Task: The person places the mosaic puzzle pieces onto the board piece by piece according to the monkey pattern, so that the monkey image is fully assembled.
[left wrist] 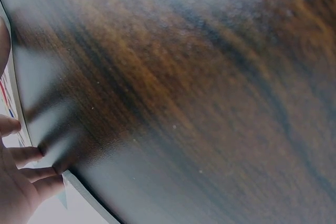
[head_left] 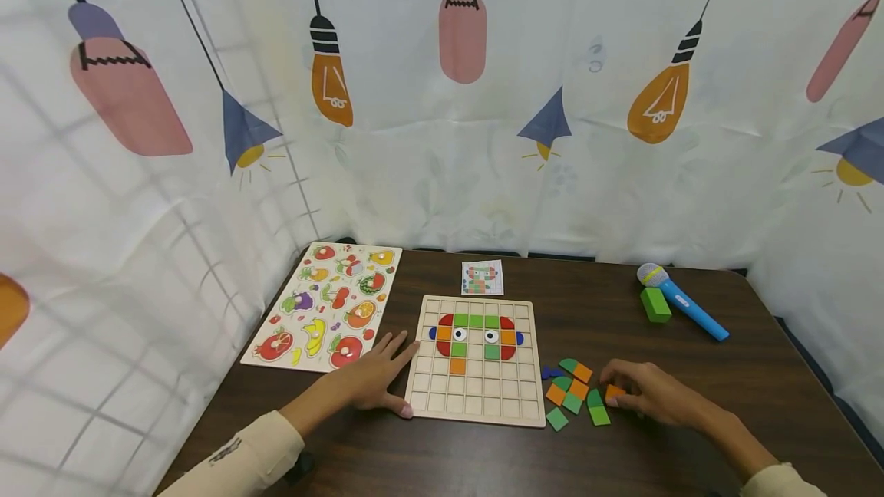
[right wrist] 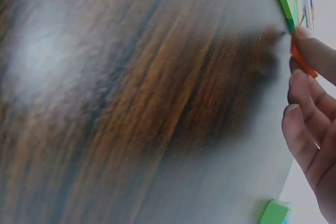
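Note:
My right hand [head_left: 645, 390] pinches an orange square tile [head_left: 614, 393] between thumb and fingers, low over the table; the right wrist view shows the same orange tile [right wrist: 300, 59] at the fingertips. Just left of that hand lie several loose tiles, among them a green square [head_left: 556, 419] and an orange square [head_left: 578, 390]. My left hand [head_left: 376, 376] rests with spread fingers at the left edge of the wooden grid board [head_left: 473, 405], its thumb by the lower left corner. Red, green, orange and blue pieces with two eye pieces [head_left: 460, 334] form a face on the board's upper half.
Behind the board lies a small picture card [head_left: 483, 278] with a similar face. A fruit puzzle board [head_left: 324, 305] lies at the left. At the back right a blue toy microphone [head_left: 691, 309] leans by a green block [head_left: 654, 305] on the dark wooden table [head_left: 428, 462].

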Motion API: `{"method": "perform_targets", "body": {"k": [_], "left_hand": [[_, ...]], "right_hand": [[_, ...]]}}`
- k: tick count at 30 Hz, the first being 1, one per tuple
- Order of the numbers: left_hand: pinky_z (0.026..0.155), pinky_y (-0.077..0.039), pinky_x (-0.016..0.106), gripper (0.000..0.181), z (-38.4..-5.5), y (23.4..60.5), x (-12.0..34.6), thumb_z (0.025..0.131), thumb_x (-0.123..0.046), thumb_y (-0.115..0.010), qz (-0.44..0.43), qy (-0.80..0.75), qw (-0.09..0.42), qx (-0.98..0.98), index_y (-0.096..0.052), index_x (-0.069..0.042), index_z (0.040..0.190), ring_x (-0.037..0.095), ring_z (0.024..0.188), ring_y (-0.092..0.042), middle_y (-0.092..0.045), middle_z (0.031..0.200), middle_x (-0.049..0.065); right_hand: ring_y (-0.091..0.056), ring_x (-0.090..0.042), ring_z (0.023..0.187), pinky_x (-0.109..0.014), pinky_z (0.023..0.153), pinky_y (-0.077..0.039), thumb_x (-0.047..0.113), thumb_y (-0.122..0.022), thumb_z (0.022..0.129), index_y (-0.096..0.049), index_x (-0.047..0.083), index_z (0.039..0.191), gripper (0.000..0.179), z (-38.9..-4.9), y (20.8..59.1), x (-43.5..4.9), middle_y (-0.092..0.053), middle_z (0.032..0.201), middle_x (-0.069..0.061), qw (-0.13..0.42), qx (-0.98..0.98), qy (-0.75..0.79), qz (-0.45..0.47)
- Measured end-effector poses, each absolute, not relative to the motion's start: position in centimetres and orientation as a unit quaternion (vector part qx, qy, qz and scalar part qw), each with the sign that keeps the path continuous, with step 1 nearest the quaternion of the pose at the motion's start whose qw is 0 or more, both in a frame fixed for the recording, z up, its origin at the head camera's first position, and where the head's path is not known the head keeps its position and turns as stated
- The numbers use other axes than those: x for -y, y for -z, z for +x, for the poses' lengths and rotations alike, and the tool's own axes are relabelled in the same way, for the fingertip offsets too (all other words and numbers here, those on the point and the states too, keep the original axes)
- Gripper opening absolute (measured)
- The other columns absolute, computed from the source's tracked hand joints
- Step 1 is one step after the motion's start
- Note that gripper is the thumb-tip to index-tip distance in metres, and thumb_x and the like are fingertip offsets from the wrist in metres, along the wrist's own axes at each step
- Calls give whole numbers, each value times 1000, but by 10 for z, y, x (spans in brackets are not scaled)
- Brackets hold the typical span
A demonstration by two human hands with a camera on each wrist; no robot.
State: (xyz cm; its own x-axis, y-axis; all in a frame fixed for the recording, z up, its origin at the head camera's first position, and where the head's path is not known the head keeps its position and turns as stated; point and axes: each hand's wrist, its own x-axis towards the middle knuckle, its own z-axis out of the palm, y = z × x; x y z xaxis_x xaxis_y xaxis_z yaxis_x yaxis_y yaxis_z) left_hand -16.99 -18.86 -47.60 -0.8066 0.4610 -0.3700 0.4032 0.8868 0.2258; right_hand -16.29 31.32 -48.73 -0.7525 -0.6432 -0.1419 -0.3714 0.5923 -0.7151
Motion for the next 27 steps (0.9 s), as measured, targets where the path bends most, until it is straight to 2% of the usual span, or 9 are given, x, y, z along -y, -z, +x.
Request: {"method": "perform_targets", "body": {"k": [6, 12, 17, 27], "left_hand": [[115, -36, 56, 111, -169, 477, 187, 74, -74, -70, 223, -61, 212, -950, -25, -20, 160, 43, 153, -18, -19, 167, 14], [114, -36, 57, 111, -168, 475, 186, 73, -72, -72, 218, -64, 213, -950, -27, -19, 160, 43, 153, -19, -20, 167, 15], [114, -37, 57, 111, -167, 472, 184, 73, -70, -74, 217, -71, 215, -950, -28, -17, 159, 44, 152, -19, -21, 166, 17], [114, -37, 56, 112, -167, 471, 182, 72, -70, -75, 215, -67, 216, -950, -29, -17, 159, 44, 152, -21, -22, 166, 17]], "right_hand": [[-54, -2, 59, -26, 52, -50, 32, -64, 99, -65, 14, 118, 26, -165, 485, -301, -64, 90, 7, 142, -885, 351, -271], [-53, -1, 62, -24, 54, -49, 27, -64, 100, -66, 10, 117, 24, -167, 481, -276, -64, 85, 9, 107, -879, 364, -288], [-51, -1, 68, -23, 58, -47, 32, -65, 98, -67, 10, 116, 28, -170, 478, -254, -60, 84, 9, 101, -881, 362, -288], [-50, -1, 64, -20, 55, -46, 33, -70, 95, -68, 11, 114, 29, -173, 478, -217, -60, 84, 10, 99, -870, 379, -299]]}}
